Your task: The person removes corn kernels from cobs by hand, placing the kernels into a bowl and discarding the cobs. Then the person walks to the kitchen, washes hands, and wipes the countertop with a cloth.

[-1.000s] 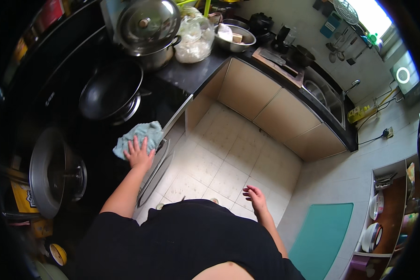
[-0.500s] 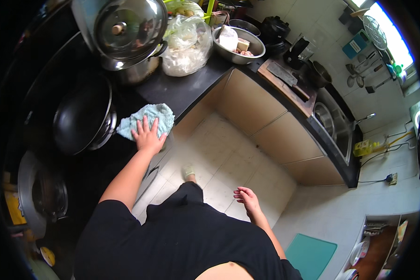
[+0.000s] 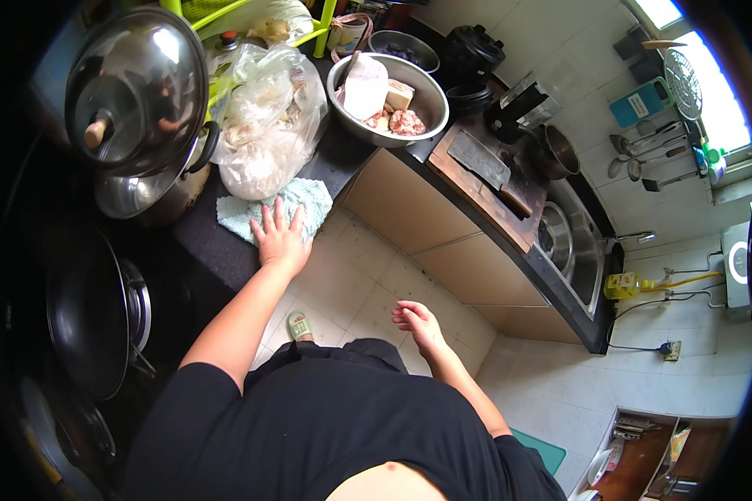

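Note:
Spread flat, my left hand (image 3: 281,244) presses on a pale blue-green cloth (image 3: 312,200) lying on the dark countertop (image 3: 224,260), close to its front edge. Its fingers are apart, and the cloth bunches around them. Just beyond the cloth sits a clear plastic bag (image 3: 267,125) whose contents are blurred; the two seem to touch. My right hand (image 3: 420,324) hangs in the air over the floor with loosely bent fingers and nothing in it.
Left of the cloth are a lidded pot (image 3: 142,92) and a black wok (image 3: 83,313). A metal bowl (image 3: 430,92) with meat stands at the far counter, near a cleaver (image 3: 479,159) on a cutting board (image 3: 451,179). A sink (image 3: 593,250) lies further right.
My left hand and the cloth have moved along the counter away from the wok, up to the plastic bag. The view has shifted too. My right hand still hangs free.

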The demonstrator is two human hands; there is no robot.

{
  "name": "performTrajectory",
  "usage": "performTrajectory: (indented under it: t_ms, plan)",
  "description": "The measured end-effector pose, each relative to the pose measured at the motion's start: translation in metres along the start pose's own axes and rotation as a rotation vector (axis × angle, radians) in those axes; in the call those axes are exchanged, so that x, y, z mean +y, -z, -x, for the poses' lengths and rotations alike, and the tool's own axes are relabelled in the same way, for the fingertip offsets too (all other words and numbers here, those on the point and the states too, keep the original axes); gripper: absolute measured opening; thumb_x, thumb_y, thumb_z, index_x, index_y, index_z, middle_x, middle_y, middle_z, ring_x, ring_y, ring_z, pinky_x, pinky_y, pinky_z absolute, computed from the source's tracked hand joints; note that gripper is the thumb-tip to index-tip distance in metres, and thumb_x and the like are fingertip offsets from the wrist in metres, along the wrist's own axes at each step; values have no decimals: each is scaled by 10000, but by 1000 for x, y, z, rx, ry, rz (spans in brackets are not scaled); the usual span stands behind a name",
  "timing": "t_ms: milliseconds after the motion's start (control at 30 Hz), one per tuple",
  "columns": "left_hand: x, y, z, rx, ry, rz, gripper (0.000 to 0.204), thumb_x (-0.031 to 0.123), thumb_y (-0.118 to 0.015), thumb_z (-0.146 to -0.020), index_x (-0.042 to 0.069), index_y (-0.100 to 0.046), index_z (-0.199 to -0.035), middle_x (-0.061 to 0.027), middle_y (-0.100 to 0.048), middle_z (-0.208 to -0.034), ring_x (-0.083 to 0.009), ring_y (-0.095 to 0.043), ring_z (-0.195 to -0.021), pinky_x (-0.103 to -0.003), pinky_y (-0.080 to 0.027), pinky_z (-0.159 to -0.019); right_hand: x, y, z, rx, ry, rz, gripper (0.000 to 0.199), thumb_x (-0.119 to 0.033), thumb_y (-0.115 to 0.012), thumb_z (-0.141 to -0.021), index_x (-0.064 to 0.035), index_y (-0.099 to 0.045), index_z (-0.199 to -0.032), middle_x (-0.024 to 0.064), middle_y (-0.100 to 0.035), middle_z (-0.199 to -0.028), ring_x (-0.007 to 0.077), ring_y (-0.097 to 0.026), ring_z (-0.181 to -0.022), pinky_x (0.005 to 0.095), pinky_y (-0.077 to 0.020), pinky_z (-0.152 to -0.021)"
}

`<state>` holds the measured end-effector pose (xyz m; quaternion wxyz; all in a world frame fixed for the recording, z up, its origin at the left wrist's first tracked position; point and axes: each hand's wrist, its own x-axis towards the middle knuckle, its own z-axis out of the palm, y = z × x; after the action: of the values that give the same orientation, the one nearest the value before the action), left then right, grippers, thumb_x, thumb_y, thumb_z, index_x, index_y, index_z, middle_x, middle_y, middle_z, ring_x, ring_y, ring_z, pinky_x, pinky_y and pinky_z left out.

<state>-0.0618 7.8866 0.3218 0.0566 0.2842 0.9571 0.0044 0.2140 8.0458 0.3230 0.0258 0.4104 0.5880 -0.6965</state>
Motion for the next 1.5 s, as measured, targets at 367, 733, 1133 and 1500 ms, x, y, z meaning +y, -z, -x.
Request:
performTrajectory:
  t_ms: [367, 733, 1133, 1500]
  plan:
    - [5, -2, -7, 95, -2, 29, 730, 411, -631, -695, 232, -313, -1327, -154, -165, -1419, -369, -158, -1293, -565, -158, -1002, -88, 24, -145, -333, 118, 260, 255, -169, -478, -876, -60, -515, -1103, 27, -600, -960, 118, -551, -843, 264, -436, -719]
    - [8, -10, -13, 158, 65, 37, 670, 382, -669, -627, 223, -431, -1233, -116, -242, -1404, -338, -210, -1287, -545, -151, -1014, -183, 58, -257, -408, 173, 257, 298, -157, -497, -830, -11, -521, -1088, 57, -597, -929, 116, -541, -804, 251, -439, -745]
    - [14, -5, -17, 181, 127, 57, 682, 340, -691, -568, 218, -455, -1196, -90, -305, -1376, -325, -294, -1241, -521, -199, -1002, -195, 49, -296, -579, 106, 455, 350, -184, -471, -822, 19, -516, -1103, 89, -610, -961, 150, -562, -857, 273, -444, -779]
    - [13, -5, -17, 169, 135, 58, 664, 350, -686, -582, 212, -465, -1193, -89, -318, -1367, -326, -300, -1238, -511, -196, -1010, -191, 44, -297, -654, 72, 423, 359, -190, -482, -834, 26, -499, -1121, 92, -602, -986, 142, -550, -869, 275, -443, -772]
